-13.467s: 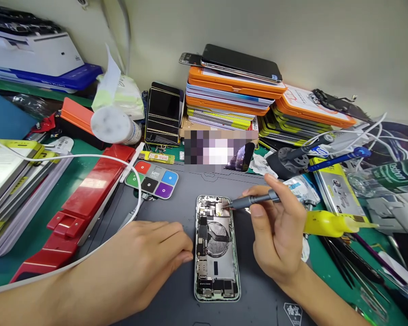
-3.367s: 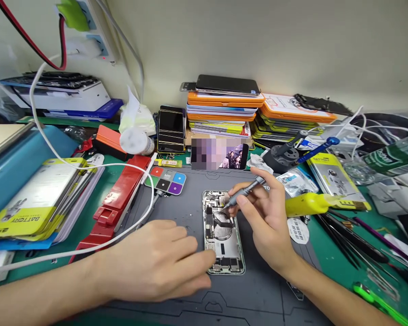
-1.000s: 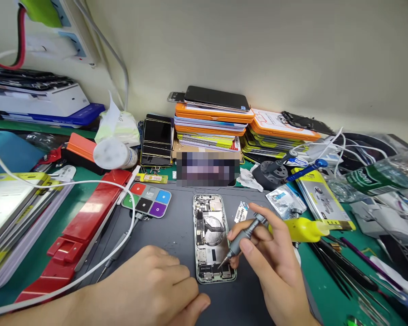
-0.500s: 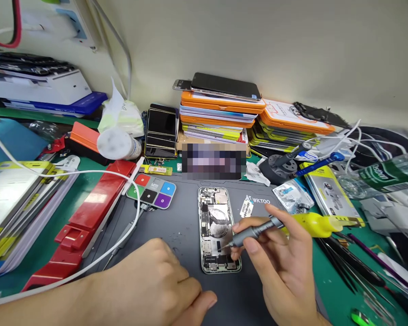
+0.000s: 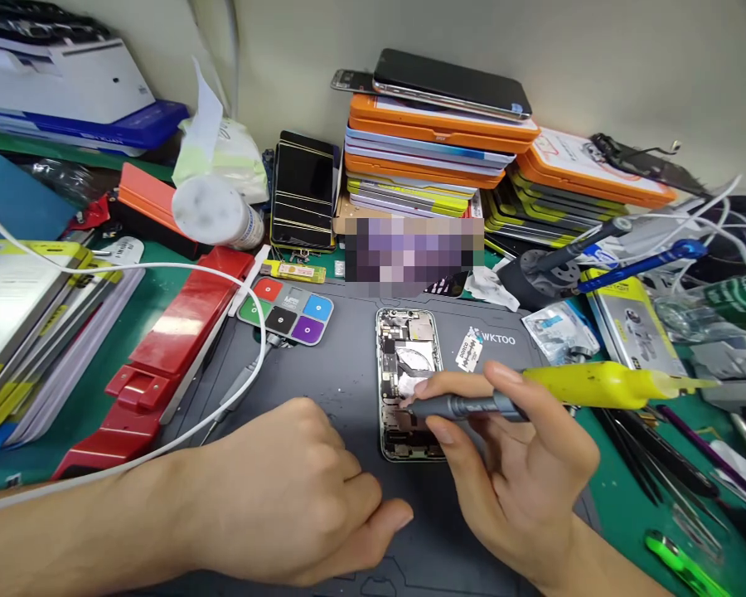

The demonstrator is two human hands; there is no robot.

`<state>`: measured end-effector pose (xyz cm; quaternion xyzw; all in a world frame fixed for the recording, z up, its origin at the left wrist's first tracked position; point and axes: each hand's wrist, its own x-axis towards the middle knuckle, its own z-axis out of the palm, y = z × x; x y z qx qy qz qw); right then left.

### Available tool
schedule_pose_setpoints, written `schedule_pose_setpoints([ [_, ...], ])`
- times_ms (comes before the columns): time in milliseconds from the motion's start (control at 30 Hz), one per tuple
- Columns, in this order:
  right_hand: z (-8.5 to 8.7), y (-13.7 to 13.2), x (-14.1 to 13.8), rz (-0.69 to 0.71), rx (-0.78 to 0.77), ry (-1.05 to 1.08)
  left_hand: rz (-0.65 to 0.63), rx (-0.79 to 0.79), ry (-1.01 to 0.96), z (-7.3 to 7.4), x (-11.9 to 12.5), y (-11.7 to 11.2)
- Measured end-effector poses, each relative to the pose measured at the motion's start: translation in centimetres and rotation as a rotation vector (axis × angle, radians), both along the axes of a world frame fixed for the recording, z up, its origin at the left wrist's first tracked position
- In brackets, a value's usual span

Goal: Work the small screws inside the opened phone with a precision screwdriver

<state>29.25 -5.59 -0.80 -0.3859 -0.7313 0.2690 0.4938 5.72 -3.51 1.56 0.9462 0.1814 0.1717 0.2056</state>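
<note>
On the dark mat (image 5: 348, 356) lies an opened phone (image 5: 380, 398), its inner boards and a coil exposed. My right hand (image 5: 513, 452) grips a grey screwdriver (image 5: 460, 406) held nearly level. The driver's front end is over the lower half of the phone; whether its tip touches cannot be told. My left hand (image 5: 304, 497) is curled into a fist left of the phone, knuckles up and thumb toward it. Its palm is hidden, so anything inside is out of sight. A small printed blade-like card (image 5: 471, 350) lies right of the phone.
A coloured magnetic screw pad (image 5: 286, 311) and a red stapler-like tool (image 5: 183, 332) lie left. A white cable (image 5: 242, 406) crosses my left forearm. To the right are a yellow squeeze bottle (image 5: 588, 384), tweezers (image 5: 634, 456) and a tool holder (image 5: 540, 274). Boxes (image 5: 435, 149) are stacked behind.
The view has tilted down and shifted, so everything sits higher in it. The screwdriver is more level, and my right hand now covers more of the phone. My left hand stays closed.
</note>
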Motion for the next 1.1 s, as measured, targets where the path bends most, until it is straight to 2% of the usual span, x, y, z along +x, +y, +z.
schedule_pose_setpoints([
  [67,-0.27,0.39,-0.25,0.024,0.001,-0.014,0.005,-0.004,-0.004,-0.05,0.03,0.06],
  [233,-0.45,0.71,-0.34,-0.047,-0.003,-0.001,0.016,-0.004,-0.006,-0.20,0.01,-0.02],
  [633,-0.39,0.84,-0.47,-0.062,0.009,-0.084,0.025,0.009,0.028,0.12,0.16,0.02],
  [867,-0.32,0.71,-0.19,0.000,-0.026,-0.073,0.008,0.023,0.041,0.43,0.19,0.31],
  [1100,-0.31,1.09,0.02,0.051,0.068,-0.099,-0.001,0.051,0.034,0.64,0.27,0.36],
])
